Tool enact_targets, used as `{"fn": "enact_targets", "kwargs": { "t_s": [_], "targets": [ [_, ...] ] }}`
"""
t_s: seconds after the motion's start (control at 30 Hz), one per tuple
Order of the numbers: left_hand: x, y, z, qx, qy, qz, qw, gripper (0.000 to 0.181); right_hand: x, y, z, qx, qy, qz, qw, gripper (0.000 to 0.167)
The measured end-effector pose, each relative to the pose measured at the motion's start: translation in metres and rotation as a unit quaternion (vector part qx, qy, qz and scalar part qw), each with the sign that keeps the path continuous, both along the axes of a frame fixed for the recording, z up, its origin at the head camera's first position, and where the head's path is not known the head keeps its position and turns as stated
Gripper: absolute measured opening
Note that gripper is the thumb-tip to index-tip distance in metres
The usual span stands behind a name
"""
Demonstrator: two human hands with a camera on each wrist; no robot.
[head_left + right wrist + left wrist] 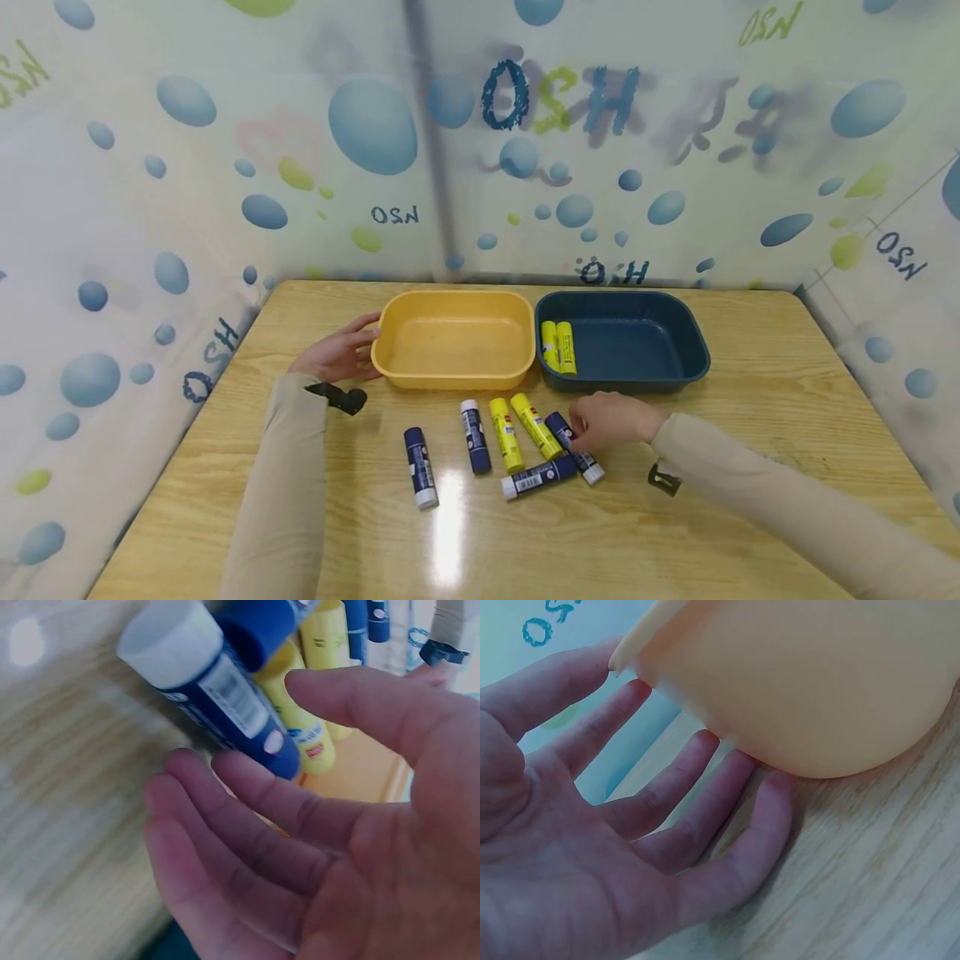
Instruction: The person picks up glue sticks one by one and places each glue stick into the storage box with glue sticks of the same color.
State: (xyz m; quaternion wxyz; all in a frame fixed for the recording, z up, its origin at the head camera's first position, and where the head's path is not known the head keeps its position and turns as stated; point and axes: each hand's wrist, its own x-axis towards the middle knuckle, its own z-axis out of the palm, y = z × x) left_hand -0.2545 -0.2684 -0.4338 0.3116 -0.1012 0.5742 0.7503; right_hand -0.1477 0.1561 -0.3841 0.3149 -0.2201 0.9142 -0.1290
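Observation:
My left hand [337,354] touches the left end of a yellow-orange plastic tray [453,380]. In the left wrist view its fingers are spread, with fingertips against the tray's side [802,690]. Above the table, my right hand [615,419] hovers beside a dark blue glue stick [590,469] with a white end. The right wrist view shows thumb and fingers apart around this glue stick [232,705], not pinching it. Another blue glue stick [538,478] lies crosswise next to it. Two yellow glue sticks [536,427] [507,435] lie just left.
A dark blue tray [630,346] stands against the yellow-orange one, with two yellow glue sticks [566,348] at its left end. Further left on the wooden table [750,500] lie two blue glue sticks [476,437] [422,468]. A patterned curtain [480,183] hangs behind.

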Motion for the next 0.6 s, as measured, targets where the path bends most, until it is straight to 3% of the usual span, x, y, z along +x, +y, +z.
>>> {"fn": "enact_targets", "kwargs": {
  "t_s": [0.3,0.6],
  "targets": [
    [0.001,-0.001,-0.002,-0.013,0.005,-0.001,0.9999,0.053,0.004,-0.004,-0.012,0.021,0.028,-0.005,0.9994,0.028],
    [0.001,0.000,0.000,-0.007,0.004,-0.001,1.0000,0.051,0.002,-0.008,-0.017,0.032,0.026,-0.013,0.9991,0.028]
  ]
}}
